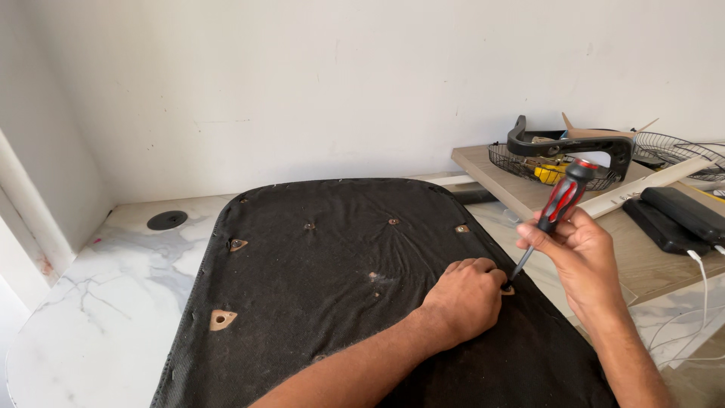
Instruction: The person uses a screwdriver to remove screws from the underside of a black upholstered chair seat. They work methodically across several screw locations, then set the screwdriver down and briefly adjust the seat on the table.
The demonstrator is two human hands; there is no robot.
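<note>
Both hands at work on a black fabric-covered panel point(325, 295) lying on the marble table point(113, 302). Right hand point(578, 253) closed around a red-and-black screwdriver point(555, 211), tip at a mounting hole. Left hand point(464, 295) curled, fingertips pressed beside that tip.

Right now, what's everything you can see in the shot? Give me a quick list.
Fabric-covered panel: one, black, flat on the marble top, with cut-outs showing wood mounting holes.
Marble top: one, white with grey veins, under the panel.
Round cap: one, black, set in the marble at far left.
Screwdriver: one, red and black handle, tip at a hole near the panel's right edge.
Wooden shelf: one, light brown, at right.
Wire basket: one, black, on the shelf.
Plastic armrest: one, black, over the basket.
Flat boxes: two, black, on the shelf.
Cables: white, at right.
Left hand: on the panel beside the tip.
Right hand: gripping the screwdriver.
</note>
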